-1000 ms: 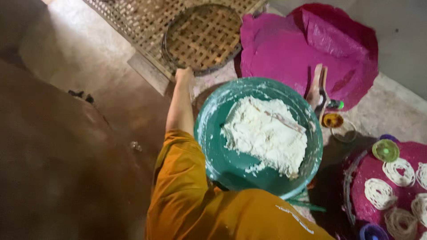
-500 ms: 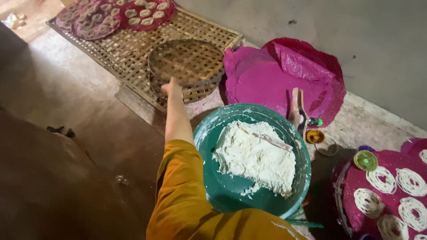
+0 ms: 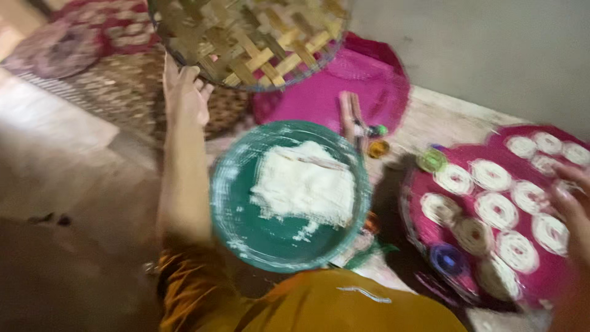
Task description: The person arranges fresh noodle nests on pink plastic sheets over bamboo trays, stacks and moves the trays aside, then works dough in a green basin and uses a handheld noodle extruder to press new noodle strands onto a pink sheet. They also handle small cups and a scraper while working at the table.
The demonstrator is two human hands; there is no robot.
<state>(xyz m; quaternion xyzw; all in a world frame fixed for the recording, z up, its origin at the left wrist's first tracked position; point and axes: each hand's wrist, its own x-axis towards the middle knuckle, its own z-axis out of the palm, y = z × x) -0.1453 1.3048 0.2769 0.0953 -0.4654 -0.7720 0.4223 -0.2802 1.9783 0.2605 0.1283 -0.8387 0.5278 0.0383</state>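
A round woven bamboo tray was held tilted and lifted above the mat, gripped at its edge by the left hand. A green basin of white dough sat below. The right hand, blurred, grip indeterminable, hovered over a pink tray of noodle coils.

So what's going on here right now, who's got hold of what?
The person's left hand grips the edge of a round woven bamboo tray, lifted and tilted above the mat. Below sits a green bowl of white dough. The right hand hovers blurred at the edge of a pink tray covered in white coiled pieces; its grip is unclear.
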